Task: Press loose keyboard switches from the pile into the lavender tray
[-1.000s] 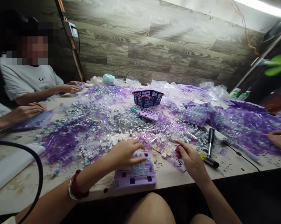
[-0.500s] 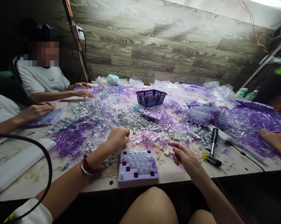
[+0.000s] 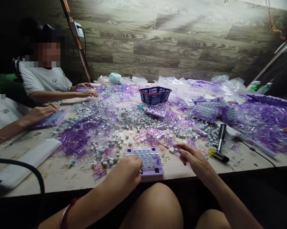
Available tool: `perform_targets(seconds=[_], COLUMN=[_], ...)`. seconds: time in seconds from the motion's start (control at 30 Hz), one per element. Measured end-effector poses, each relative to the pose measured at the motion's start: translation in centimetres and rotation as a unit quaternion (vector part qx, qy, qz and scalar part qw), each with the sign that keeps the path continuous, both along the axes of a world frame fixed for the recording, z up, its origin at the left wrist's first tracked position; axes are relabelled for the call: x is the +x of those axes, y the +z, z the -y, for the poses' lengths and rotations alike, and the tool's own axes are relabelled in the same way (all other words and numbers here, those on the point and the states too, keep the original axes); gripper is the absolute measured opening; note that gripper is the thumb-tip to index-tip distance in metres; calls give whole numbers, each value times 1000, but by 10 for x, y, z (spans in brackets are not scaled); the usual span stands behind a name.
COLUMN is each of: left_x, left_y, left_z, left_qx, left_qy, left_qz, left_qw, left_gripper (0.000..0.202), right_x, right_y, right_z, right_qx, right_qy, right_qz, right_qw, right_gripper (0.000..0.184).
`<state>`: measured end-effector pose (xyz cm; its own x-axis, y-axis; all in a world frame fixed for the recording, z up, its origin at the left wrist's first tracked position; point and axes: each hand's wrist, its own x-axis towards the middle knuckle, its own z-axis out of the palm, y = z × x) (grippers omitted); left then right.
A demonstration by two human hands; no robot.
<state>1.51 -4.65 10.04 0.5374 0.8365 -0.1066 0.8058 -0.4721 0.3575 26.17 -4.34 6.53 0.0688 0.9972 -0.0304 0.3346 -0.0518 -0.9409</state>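
Observation:
A small light-purple keyboard (image 3: 152, 171) lies at the table's front edge, with clear keycaps over blue-and-white switches and a few open square holes. My left hand (image 3: 130, 170) is over its lower left part, fingers pinched. A tiny pale bit shows by the fingertips, but what they hold is mostly hidden. To the right of the keyboard my right hand (image 3: 193, 157) is closed, its thumb and forefinger on a small purple plastic piece (image 3: 176, 146). Pink and clear keycaps (image 3: 150, 140) are scattered just behind the keyboard.
Heaps of switches (image 3: 129, 119) and purple keycaps (image 3: 74, 140) cover the table's middle. A dark basket (image 3: 155, 96) stands behind a purple plate (image 3: 155, 111). A hammer (image 3: 221, 143) and power strip (image 3: 226, 128) lie right; a white box (image 3: 29, 162) lies left. Co-workers' hands (image 3: 45, 111) work at left.
My left hand has come from the heap behind the keyboard down over the keyboard's lower left. My right hand has barely moved. The view has shifted slightly.

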Motion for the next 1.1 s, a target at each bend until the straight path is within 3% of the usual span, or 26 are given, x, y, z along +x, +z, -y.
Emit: perform_targets(seconds=[0.17,0.3,0.53,0.7,0.83,0.97,1.1], left_x=[-2,-7,-11,-14,-16,-16,-16], left_y=[-27,-46,-65,-65,-58,-52,-51], left_z=[9,14,17,12,7,5,6], left_qx=[66,152,264,257,226,201,193], left_qy=[11,7,-1,19,-18,-37,-16], left_qz=[65,167,232,260,281,246,201], left_qw=[996,974,936,931,933,948,960], left_gripper=[15,19,17,10,11,14,15], right_x=[0,0,1,-4,-5,-4,-4], right_y=[2,5,11,18,14,11,11], right_z=[2,3,7,8,7,6,6], right_qx=[9,3,1,1,7,14,27], right_qy=[-2,-6,-22,-7,7,15,19], right_qz=[-3,-1,-30,-31,-36,-41,-35], right_qw=[1000,1000,999,999,999,999,999], right_gripper=[48,50,52,49,43,40,39])
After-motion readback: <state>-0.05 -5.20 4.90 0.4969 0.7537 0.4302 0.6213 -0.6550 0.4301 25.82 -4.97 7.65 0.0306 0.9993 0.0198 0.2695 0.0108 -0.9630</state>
